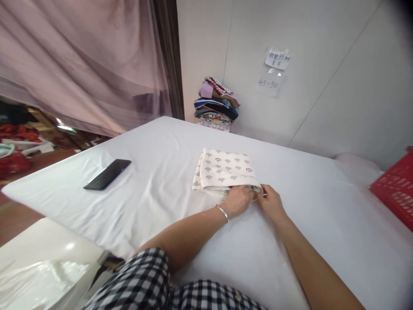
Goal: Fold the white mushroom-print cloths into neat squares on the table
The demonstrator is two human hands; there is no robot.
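Note:
A folded white cloth (pixel 226 168) printed with grey mushroom shapes and a few red figures lies on the white-covered table (pixel 151 215). My left hand (pixel 238 201), with a silver bracelet at its wrist, is closed on the cloth's near edge; its fingertips are partly tucked beneath the top layer. Close beside it, my right hand (pixel 271 201) pinches the near right corner between thumb and fingers. Several layers show along the left side of the cloth. The inside of the fold is hidden by the hands and the top layer.
A dark phone (pixel 108 174) lies on the table's left part. Folded clothes (pixel 217 103) are stacked beyond the far edge, against the wall. At the right edge stands a red plastic basket (pixel 395 187). A pinkish curtain (pixel 97 56) hangs at the left.

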